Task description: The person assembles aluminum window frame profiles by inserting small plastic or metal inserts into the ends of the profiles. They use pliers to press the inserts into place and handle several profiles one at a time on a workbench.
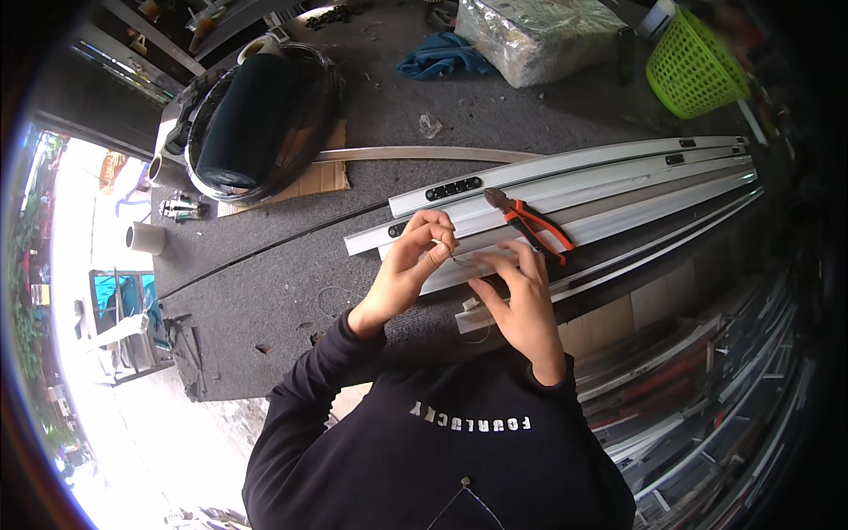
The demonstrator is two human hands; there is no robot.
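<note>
My left hand pinches a short thin wire between thumb and fingertips, above the workbench. Close by on its right, my right hand has its fingers bent and slightly blurred, the thumb apart from the forefinger, near the wire's end. Under both hands lie several long silvery metal profiles, side by side and slanting up to the right. Black slotted fittings sit on some of them. Cutting pliers with red and black handles rest across the profiles, just beyond my right hand. A fine clear line loops beside my left wrist.
The grey-covered workbench carries a dark cylinder inside a wire coil, over cardboard. Further back are a blue cloth, a plastic-wrapped package and a green basket. More metal lengths are stacked at lower right.
</note>
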